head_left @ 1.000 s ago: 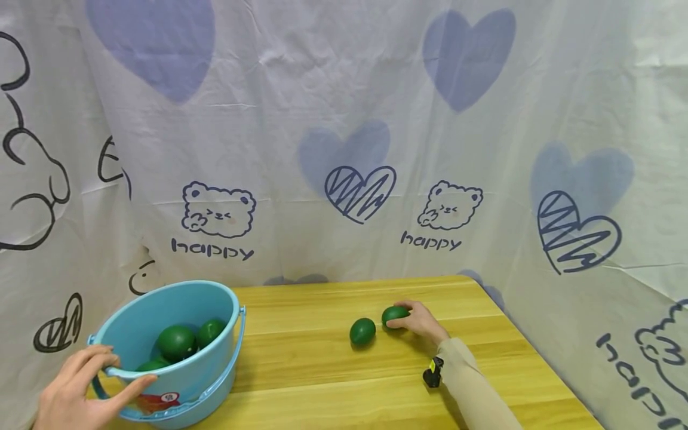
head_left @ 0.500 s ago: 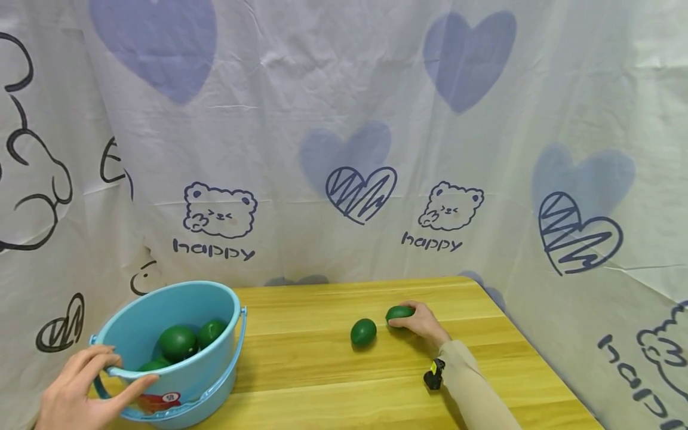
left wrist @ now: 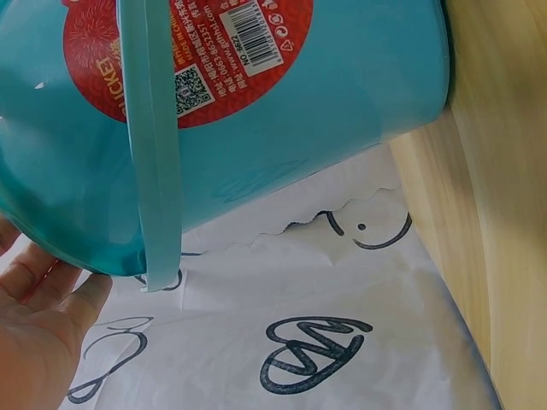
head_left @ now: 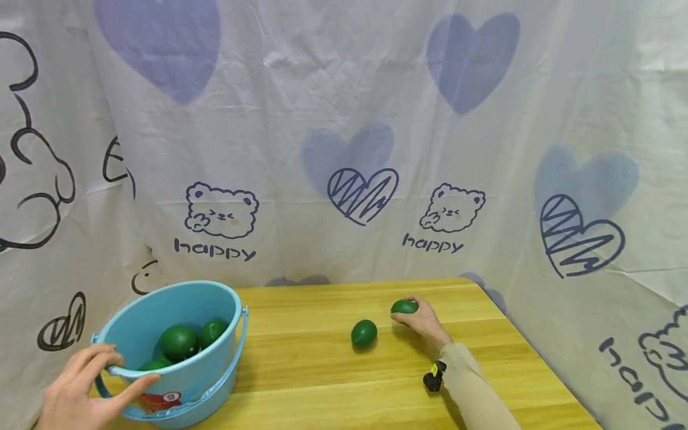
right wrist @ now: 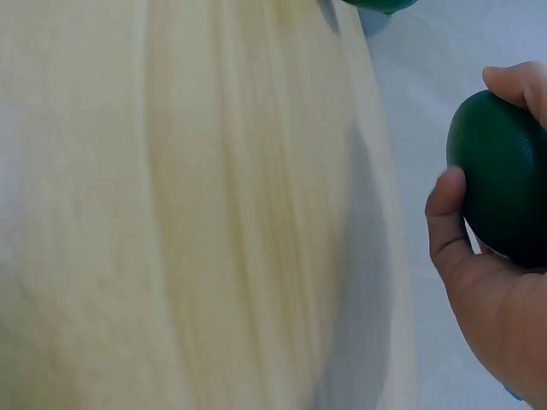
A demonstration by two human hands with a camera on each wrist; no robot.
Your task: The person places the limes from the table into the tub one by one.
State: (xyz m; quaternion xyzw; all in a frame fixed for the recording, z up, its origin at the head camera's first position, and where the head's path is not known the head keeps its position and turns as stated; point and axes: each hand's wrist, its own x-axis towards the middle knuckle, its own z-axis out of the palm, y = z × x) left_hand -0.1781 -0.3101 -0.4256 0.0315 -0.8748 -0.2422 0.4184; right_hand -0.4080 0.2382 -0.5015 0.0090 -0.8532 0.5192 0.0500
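In the head view my left hand (head_left: 80, 388) holds the near rim of a light blue plastic bucket (head_left: 185, 292), thumb outside the wall and fingers over the edge. The left wrist view shows the bucket (left wrist: 325, 94) from outside, with its red label and handle. Several dark green avocados (head_left: 179, 343) lie inside, partly hidden by the wall. My right hand (head_left: 423, 322) grips a smooth dark green avocado (head_left: 403, 307) toward the back of the table. In the right wrist view, fingers curl round that avocado (right wrist: 504, 175). Another avocado (head_left: 364, 334) lies on the table to its left.
The wooden table (head_left: 301, 382) ends in a straight back edge and a slanting right edge. White curtain cloth (head_left: 290, 149) printed with hearts and bears hangs behind and on both sides. A black device (head_left: 434, 376) sits at my right wrist.
My right hand has moved slightly back and to the right with the avocado, away from the one lying on the table. The left hand and bucket keep their places.
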